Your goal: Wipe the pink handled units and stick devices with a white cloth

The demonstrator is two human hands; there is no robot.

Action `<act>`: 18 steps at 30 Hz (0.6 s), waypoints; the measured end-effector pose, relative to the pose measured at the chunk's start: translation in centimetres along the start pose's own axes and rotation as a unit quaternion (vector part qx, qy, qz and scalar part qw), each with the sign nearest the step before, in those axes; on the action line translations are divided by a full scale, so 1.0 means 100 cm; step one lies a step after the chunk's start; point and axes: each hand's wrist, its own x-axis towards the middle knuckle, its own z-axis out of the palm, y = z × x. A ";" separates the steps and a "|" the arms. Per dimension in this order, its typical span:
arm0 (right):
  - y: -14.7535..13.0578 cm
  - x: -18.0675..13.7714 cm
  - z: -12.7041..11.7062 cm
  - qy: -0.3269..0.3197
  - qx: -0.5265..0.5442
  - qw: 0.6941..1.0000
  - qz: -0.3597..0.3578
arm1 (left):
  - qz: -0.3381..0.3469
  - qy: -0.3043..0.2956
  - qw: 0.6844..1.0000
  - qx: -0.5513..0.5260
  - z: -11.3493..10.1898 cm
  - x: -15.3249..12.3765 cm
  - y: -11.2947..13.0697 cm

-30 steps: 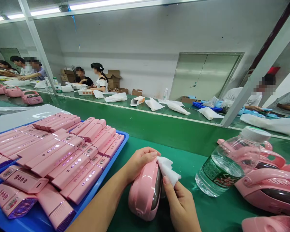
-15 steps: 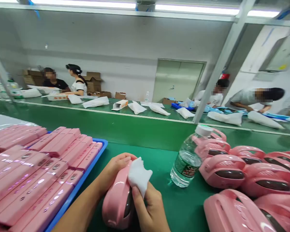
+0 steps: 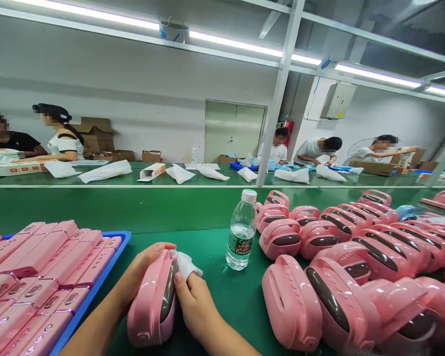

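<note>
Hands wiping a pink shell at the green counter

Left hand (image 3: 144, 264) is gripping the top of a pink device (image 3: 152, 301), fingers curled over its upper edge, keeping it propped on its side on the counter (image 3: 215, 247) so the dark glossy panel is facing the other hand. Right hand (image 3: 195, 304) is pinching a small white cloth (image 3: 185, 264) with the thumb pressing it against that panel (the cloth is bunching just above the thumb). Device is sitting near the counter's front edge, between the blue tray (image 3: 96, 282) and the water bottle (image 3: 241, 230).

Tray on the left is carrying rows of flat pink panels (image 3: 40, 262), packed side by side. Finished-looking pink units (image 3: 319, 237) are crowding the right side, lying close together within reach. Bottle is standing upright, cap on, just beside them. Other people are working across the far counter, with white bags lying along it.
</note>
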 end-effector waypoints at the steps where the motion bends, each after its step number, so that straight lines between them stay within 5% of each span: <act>1: 0.000 0.000 0.000 0.002 0.003 1.000 -0.003 | 0.003 0.003 1.000 0.002 0.000 0.000 0.000; 12: 0.005 0.006 0.002 0.019 0.024 0.999 -0.013 | 0.044 -0.017 0.998 0.031 0.001 -0.001 0.005; 18: 0.007 0.004 -0.002 0.000 0.051 0.997 0.053 | 0.061 0.018 0.998 0.023 0.005 0.000 -0.002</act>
